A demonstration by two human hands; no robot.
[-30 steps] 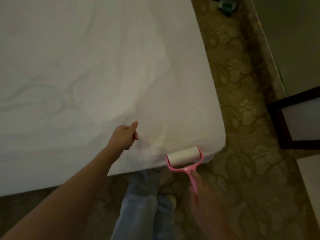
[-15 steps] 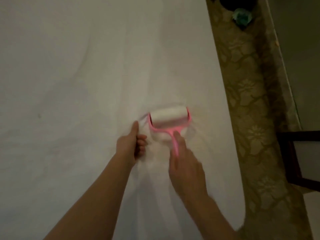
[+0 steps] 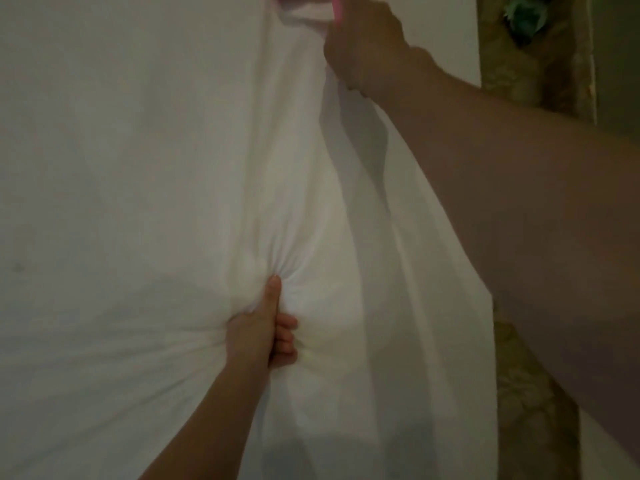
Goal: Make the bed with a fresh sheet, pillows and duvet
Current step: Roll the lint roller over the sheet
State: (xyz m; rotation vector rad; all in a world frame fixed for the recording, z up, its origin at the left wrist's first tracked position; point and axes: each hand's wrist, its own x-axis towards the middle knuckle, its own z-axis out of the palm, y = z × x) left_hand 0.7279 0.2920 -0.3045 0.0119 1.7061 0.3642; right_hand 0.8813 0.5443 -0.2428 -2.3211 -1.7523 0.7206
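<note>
Head view: left hand low centre, fist bunched on white sheet, thumb straight, pointing up-frame; creases fan out from the grip. Right arm reaches across from the right; right hand at top edge, fingers wrapped on pink lint roller, mostly cut off by frame. Sheet is smooth cotton-like cloth and covers the bed. Patterned tan carpet runs along the right side.

The room is dim and the picture is soft and a bit blurry, with the white sheet looking grey and a dark shadow under the right arm.
</note>
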